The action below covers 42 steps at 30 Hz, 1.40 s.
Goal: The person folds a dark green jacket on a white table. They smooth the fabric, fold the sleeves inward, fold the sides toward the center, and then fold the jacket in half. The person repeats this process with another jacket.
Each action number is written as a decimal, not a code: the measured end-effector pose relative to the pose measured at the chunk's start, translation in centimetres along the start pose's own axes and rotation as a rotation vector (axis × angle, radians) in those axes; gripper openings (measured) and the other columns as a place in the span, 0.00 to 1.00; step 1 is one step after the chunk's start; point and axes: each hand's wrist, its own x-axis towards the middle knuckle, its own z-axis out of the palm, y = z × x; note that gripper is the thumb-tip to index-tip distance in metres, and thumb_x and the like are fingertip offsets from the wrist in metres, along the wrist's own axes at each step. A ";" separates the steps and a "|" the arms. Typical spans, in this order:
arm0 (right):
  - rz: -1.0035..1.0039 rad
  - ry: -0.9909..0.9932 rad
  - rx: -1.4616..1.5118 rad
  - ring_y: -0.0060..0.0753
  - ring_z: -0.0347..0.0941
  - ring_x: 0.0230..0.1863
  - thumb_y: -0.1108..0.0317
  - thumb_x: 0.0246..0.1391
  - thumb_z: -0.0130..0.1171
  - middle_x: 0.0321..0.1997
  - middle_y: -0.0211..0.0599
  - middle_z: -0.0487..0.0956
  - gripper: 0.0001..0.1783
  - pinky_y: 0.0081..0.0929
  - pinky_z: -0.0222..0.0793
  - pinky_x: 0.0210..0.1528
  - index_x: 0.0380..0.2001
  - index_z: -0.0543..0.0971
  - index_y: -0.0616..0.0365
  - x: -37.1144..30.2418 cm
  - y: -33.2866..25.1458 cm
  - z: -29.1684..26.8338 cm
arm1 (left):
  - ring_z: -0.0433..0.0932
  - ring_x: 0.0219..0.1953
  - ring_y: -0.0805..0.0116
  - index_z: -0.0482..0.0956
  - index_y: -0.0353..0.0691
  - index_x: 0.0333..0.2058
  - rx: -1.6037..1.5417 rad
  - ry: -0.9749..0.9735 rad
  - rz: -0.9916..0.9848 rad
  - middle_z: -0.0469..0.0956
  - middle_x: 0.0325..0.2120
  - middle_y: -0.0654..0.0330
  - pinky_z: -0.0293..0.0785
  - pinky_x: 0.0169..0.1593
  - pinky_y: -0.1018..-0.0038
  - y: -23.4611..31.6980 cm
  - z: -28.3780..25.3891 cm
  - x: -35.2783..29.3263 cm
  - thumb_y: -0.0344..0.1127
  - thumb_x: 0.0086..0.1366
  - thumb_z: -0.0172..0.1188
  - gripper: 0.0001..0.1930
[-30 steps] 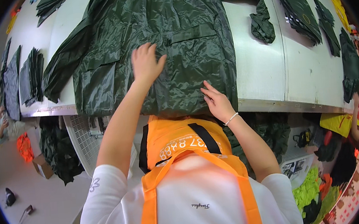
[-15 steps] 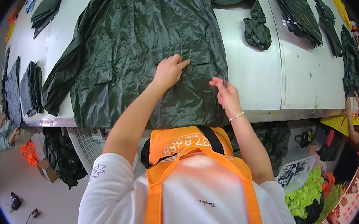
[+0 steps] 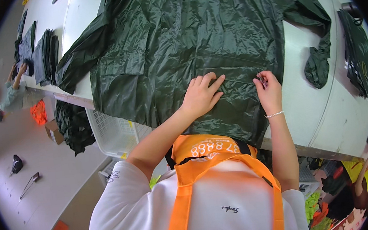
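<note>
A dark green, shiny rain jacket (image 3: 177,40) lies spread on the white table, its hem toward me and its sleeves out to both sides. My left hand (image 3: 202,96) rests on it with fingers apart, just below the edge of the right-hand pocket flap (image 3: 237,72). At that flap's right corner, my right hand (image 3: 270,91) is closed in a pinch. Between its fingers shows a small dark tool (image 3: 262,79), mostly hidden, whose kind I cannot make out.
Folded dark green garments lie in stacks at the left (image 3: 46,57) and right (image 3: 356,54) of the table. A white plastic crate (image 3: 113,130) stands below the table edge. A person (image 3: 11,94) handles garments at far left; another person's arm (image 3: 362,177) shows at right.
The view has swung, shifting the scene. My right hand has come up from beside the jacket's edge to the pocket flap corner. My left hand now lies flatter, with fingers more spread.
</note>
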 end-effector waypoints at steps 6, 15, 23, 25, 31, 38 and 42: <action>-0.008 -0.069 -0.103 0.41 0.75 0.35 0.70 0.48 0.64 0.38 0.41 0.76 0.17 0.31 0.71 0.36 0.41 0.71 0.58 0.2 -0.6 -0.2 | 0.69 0.30 0.60 0.77 0.40 0.39 -0.214 0.513 -0.108 0.72 0.32 0.59 0.68 0.35 0.71 -2.6 -0.5 2.0 0.28 0.50 0.67 0.16; -0.432 -0.190 -0.280 0.45 0.74 0.37 0.67 0.54 0.55 0.37 0.41 0.72 0.11 0.37 0.71 0.36 0.39 0.69 0.57 3.4 -10.4 5.7 | 0.66 0.26 0.70 0.77 0.36 0.36 -0.279 0.393 -0.539 0.71 0.29 0.61 0.68 0.31 0.76 -4.3 -1.5 3.6 0.29 0.43 0.72 0.19; -0.595 -0.255 -0.320 0.39 0.75 0.36 0.67 0.54 0.56 0.34 0.36 0.72 0.09 0.34 0.71 0.35 0.37 0.70 0.56 5.0 -10.6 8.2 | 0.67 0.27 0.69 0.75 0.37 0.37 -0.276 0.488 -0.486 0.72 0.30 0.61 0.68 0.32 0.75 -4.7 -0.4 2.9 0.27 0.43 0.72 0.20; -0.621 -0.247 -0.353 0.39 0.75 0.36 0.67 0.54 0.56 0.33 0.36 0.73 0.08 0.35 0.70 0.35 0.36 0.71 0.55 5.1 -10.5 8.4 | 0.67 0.27 0.69 0.75 0.37 0.37 -0.281 0.500 -0.475 0.72 0.30 0.61 0.68 0.32 0.75 -4.7 -0.2 2.9 0.27 0.43 0.72 0.20; -0.487 -0.288 -0.342 0.42 0.75 0.37 0.65 0.54 0.56 0.36 0.37 0.74 0.10 0.37 0.71 0.35 0.38 0.71 0.56 5.3 -10.4 7.5 | 0.67 0.27 0.69 0.76 0.37 0.37 -0.285 0.496 -0.452 0.72 0.31 0.61 0.68 0.32 0.75 -4.7 -0.2 2.9 0.29 0.43 0.73 0.20; -0.118 -0.136 -0.299 0.43 0.74 0.33 0.63 0.45 0.66 0.33 0.40 0.75 0.17 0.35 0.70 0.35 0.36 0.74 0.59 4.0 -2.9 -2.1 | 0.68 0.28 0.69 0.76 0.38 0.36 -0.256 0.510 -0.405 0.72 0.30 0.61 0.69 0.33 0.75 -4.9 -0.1 2.7 0.30 0.44 0.73 0.19; -0.121 -0.031 -0.127 0.37 0.75 0.31 0.69 0.46 0.65 0.33 0.35 0.75 0.12 0.32 0.70 0.32 0.34 0.74 0.55 -0.5 -0.4 -1.7 | 0.71 0.41 0.56 0.75 0.40 0.39 -0.069 0.393 -0.378 0.72 0.39 0.58 0.69 0.41 0.67 -3.9 -0.9 3.5 0.31 0.48 0.69 0.18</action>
